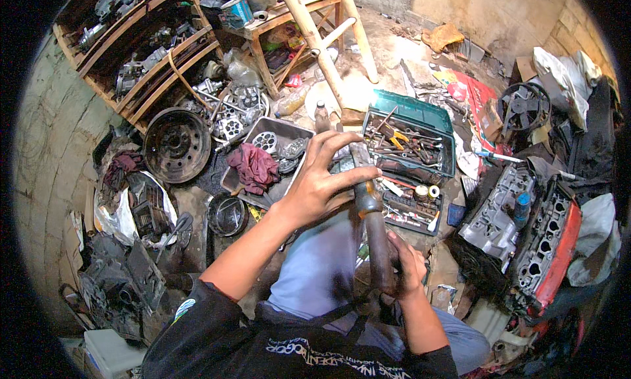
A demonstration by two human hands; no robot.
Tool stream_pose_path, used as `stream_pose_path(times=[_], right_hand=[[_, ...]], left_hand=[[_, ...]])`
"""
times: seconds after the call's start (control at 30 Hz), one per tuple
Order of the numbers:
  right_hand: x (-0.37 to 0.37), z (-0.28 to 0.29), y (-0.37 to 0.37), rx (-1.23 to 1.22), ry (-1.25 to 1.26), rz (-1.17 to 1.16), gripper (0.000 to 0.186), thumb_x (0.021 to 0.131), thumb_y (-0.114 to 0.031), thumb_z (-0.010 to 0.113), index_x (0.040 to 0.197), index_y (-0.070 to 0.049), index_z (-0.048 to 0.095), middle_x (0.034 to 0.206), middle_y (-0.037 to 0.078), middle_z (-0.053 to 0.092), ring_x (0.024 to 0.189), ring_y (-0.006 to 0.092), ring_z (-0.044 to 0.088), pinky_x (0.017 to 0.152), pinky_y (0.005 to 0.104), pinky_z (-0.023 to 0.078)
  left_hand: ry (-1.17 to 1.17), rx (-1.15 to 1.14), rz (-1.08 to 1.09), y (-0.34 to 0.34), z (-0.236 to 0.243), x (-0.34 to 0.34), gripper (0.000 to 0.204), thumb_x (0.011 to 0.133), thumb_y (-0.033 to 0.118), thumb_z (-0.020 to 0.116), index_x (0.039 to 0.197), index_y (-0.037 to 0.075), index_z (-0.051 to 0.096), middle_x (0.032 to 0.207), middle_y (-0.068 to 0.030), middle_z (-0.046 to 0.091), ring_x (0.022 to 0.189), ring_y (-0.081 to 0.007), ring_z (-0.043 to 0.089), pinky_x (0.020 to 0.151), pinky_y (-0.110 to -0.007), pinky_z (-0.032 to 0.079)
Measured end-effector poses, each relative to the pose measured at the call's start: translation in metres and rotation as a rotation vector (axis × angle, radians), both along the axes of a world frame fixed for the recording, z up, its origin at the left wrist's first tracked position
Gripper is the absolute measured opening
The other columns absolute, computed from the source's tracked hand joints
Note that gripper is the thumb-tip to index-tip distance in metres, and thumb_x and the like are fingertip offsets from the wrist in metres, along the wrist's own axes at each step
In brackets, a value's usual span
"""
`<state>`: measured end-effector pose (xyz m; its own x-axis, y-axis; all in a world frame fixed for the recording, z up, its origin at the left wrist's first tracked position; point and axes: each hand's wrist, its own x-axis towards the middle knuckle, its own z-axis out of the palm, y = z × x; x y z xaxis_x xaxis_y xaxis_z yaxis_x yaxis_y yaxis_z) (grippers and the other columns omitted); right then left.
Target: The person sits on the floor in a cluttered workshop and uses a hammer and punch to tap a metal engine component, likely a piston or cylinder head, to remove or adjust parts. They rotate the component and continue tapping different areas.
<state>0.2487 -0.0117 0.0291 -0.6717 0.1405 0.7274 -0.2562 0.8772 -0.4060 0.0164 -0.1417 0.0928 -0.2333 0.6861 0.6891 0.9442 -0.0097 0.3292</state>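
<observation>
A long, dark metal tube-shaped part [376, 238] stands out lengthwise before my body, over my jeans-clad legs. A worn collar with a rusty band sits partway along it. My left hand [319, 182] is bent round the far part of this tube, its fingers spaced apart and reaching across it. Closed on the near end is my right hand [409, 268], its thumb along the side and its other fingers partly hidden. Just beyond lies an open green toolbox [449, 139], filled with wrenches, pliers and other hand tools.
Left of my arm, a grey tub [289, 124] holds a maroon rag [254, 167] and metal parts. A steel wheel [176, 144] leans near wooden shelves [135, 34]. At right lie a cylinder head [501, 211] and a red-edged engine part [559, 257]. A wooden ladder [315, 47] stands ahead.
</observation>
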Motion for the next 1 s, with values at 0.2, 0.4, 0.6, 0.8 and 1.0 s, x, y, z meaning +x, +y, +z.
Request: stream_pose_path(times=[0.2, 0.4, 0.6, 0.8, 1.0], right_hand=[[0.003, -0.021, -0.002, -0.056, 0.052, 0.005, 0.052, 0.071, -0.002, 0.073, 0.122, 0.005, 0.064, 0.092, 0.015, 0.072, 0.077, 0.0259, 0.071, 0.071, 0.0326, 0.056], [0.013, -0.029, -0.003, -0.139, 0.015, 0.047, 0.036, 0.081, -0.005, 0.074, 0.115, 0.003, 0.067, 0.076, 0.014, 0.068, 0.071, 0.0260, 0.068, 0.065, 0.0343, 0.054], [0.000, -0.007, -0.010, -0.080, -0.012, -0.038, 0.017, 0.086, -0.006, 0.072, 0.100, 0.003, 0.067, 0.069, 0.012, 0.062, 0.063, 0.0269, 0.064, 0.056, 0.0358, 0.051], [0.015, -0.022, -0.005, -0.240, 0.032, 0.209, 0.036, 0.076, -0.004, 0.075, 0.110, 0.005, 0.066, 0.076, 0.012, 0.066, 0.064, 0.0267, 0.065, 0.059, 0.0402, 0.051], [0.019, -0.034, -0.006, -0.303, -0.016, 0.078, 0.023, 0.078, -0.004, 0.077, 0.098, 0.002, 0.068, 0.080, 0.013, 0.070, 0.067, 0.0253, 0.068, 0.061, 0.0324, 0.054]], left_hand=[[0.041, 0.016, -0.028, -0.004, 0.002, 0.001, 0.058, 0.057, 0.010, 0.083, 0.113, 0.027, 0.075, 0.139, -0.0141, 0.048, 0.126, -0.0383, 0.045, 0.106, -0.049, 0.039], [0.010, 0.051, -0.040, -0.005, 0.000, -0.002, 0.060, 0.057, 0.008, 0.083, 0.113, 0.028, 0.075, 0.138, -0.0152, 0.048, 0.126, -0.0379, 0.047, 0.106, -0.048, 0.040], [-0.005, 0.040, -0.031, -0.004, 0.000, -0.004, 0.060, 0.058, 0.011, 0.086, 0.114, 0.025, 0.074, 0.140, -0.0165, 0.044, 0.125, -0.0394, 0.046, 0.103, -0.049, 0.041], [0.026, 0.034, -0.081, -0.005, -0.001, -0.002, 0.062, 0.057, 0.010, 0.087, 0.115, 0.024, 0.074, 0.143, -0.0172, 0.043, 0.126, -0.0388, 0.046, 0.103, -0.049, 0.041], [-0.024, 0.046, -0.055, -0.002, 0.004, -0.007, 0.062, 0.058, 0.009, 0.086, 0.116, 0.026, 0.074, 0.143, -0.0165, 0.043, 0.125, -0.0378, 0.046, 0.103, -0.048, 0.040]])
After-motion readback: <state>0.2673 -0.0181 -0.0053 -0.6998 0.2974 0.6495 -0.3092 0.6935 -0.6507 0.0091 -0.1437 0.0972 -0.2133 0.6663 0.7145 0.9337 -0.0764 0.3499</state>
